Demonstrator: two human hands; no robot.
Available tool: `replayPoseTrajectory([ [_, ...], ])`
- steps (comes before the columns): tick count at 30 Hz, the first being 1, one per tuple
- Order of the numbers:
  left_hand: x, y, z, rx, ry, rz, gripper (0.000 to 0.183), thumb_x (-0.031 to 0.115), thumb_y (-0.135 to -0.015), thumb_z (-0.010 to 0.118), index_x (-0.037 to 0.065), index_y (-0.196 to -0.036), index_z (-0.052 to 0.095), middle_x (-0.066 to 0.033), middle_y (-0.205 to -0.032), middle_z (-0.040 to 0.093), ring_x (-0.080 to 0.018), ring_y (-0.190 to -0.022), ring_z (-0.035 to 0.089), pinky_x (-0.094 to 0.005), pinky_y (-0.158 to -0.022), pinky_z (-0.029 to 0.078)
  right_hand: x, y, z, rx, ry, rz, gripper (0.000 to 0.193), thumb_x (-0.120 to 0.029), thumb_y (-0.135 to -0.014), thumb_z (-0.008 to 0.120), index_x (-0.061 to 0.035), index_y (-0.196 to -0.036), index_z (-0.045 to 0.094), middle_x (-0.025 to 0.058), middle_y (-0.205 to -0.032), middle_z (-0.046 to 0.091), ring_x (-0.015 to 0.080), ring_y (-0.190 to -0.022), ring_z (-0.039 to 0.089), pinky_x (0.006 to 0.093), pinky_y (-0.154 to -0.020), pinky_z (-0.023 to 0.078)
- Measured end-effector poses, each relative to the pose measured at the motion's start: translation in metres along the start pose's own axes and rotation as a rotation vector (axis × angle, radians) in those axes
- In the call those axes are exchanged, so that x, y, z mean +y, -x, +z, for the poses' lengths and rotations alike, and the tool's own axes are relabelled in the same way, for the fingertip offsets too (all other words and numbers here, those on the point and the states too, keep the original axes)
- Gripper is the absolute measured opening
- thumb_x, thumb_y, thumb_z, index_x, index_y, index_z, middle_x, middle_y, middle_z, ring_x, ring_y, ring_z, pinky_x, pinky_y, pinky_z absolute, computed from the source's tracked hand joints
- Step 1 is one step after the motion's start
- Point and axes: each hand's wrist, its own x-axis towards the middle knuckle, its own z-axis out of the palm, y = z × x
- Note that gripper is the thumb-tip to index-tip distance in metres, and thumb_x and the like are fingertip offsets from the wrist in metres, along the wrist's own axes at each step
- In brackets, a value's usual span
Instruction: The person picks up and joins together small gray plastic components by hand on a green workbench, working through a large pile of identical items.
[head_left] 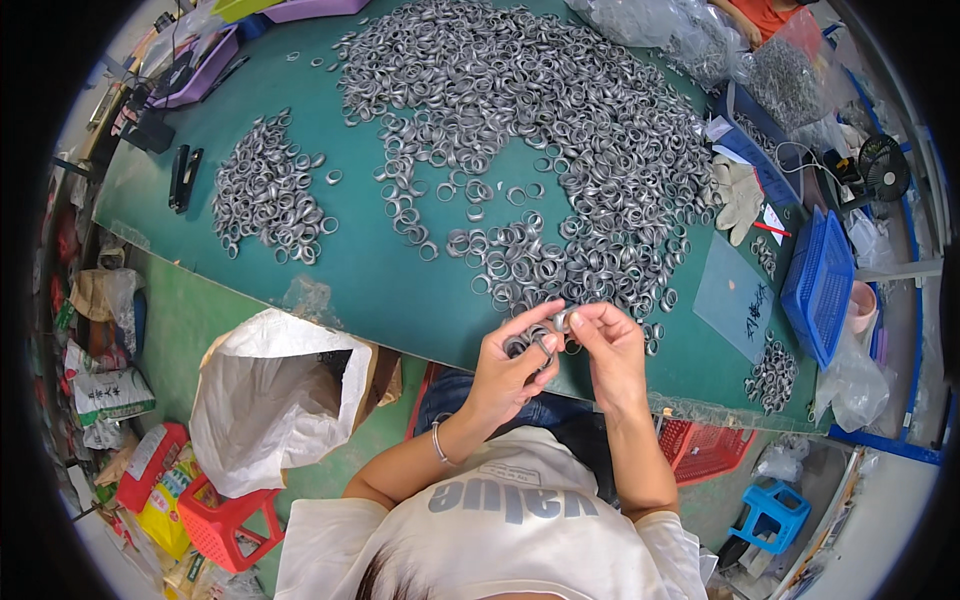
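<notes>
Grey rings point(516, 347) (several) sit in left fingers point(519, 323).

so it's a head cam, left lens of a fisheye pair; looks steeply down over the wearer's white shirt point(560, 545) and out across the green worktop point(360, 300); pretty close, yet wide enough to catch both near corners

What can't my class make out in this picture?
1. Head view: the count of rings in the left hand; its fingers hide some.
2. Head view: most of the co-worker, cut off by the top edge.
3. Head view: the count in the large heap; its rings overlap and are too small.
</notes>
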Motion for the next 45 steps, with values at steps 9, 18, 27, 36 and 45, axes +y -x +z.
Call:
replayPoseTrajectory([
  [9,0.000,-0.002,-0.009,0.099,-0.048,-0.008,0.021,0.011,-0.086,0.058,-0.002,-0.103,0.054,-0.0069,-0.078,0.053,-0.0061,-0.047,0.041,-0.0157,-0.032,0.024,-0.022,-0.022,-0.001,-0.070,0.475,-0.170,0.007,-0.006,-0.079,0.065,0.0000,-0.080,0.065,0.0028,-0.075,0.063,0.0069,-0.069,0.053,0.0232,-0.064,0.042],
  [18,0.004,0.001,-0.008,0.149,-0.059,-0.042,0.018,0.012,-0.087,0.057,-0.001,-0.099,0.055,-0.0068,-0.077,0.053,-0.0058,-0.046,0.040,-0.0157,-0.032,0.023,-0.010,-0.102,0.016,-0.033,1.274,-0.690,0.008,-0.005,-0.074,0.063,-0.0064,-0.081,0.065,0.0054,-0.086,0.060,0.0252,-0.084,0.051,0.0364,-0.075,0.036],
  [27,0.003,-0.001,-0.008,0.159,-0.044,-0.052,0.017,0.011,-0.087,0.058,-0.001,-0.099,0.055,-0.0066,-0.077,0.053,-0.0061,-0.047,0.040,-0.0158,-0.032,0.023,-0.006,-0.119,0.014,0.055,1.371,-0.750,0.010,-0.012,-0.071,0.069,-0.0058,-0.078,0.066,0.0071,-0.085,0.062,0.0244,-0.083,0.052,0.0367,-0.074,0.036],
  [36,0.006,0.000,-0.010,0.149,-0.045,0.010,0.016,0.011,-0.087,0.058,-0.001,-0.097,0.054,-0.0074,-0.077,0.053,-0.0063,-0.047,0.041,-0.0159,-0.032,0.023,-0.028,-0.086,0.020,0.102,0.806,-0.325,0.003,-0.003,-0.069,0.062,-0.0011,-0.069,0.060,0.0041,-0.062,0.059,0.0092,-0.055,0.052,0.0240,-0.055,0.041],
  [45,0.017,0.001,0.012,0.130,-0.035,0.078,0.018,0.006,-0.085,0.058,-0.003,-0.101,0.057,-0.0075,-0.077,0.055,-0.0069,-0.048,0.042,-0.0177,-0.035,0.024,-0.034,-0.015,0.025,-0.001,0.637,-0.463,0.010,0.004,-0.070,0.067,0.0002,-0.076,0.060,0.0021,-0.062,0.058,0.0065,-0.056,0.053,0.0199,-0.054,0.043],
])
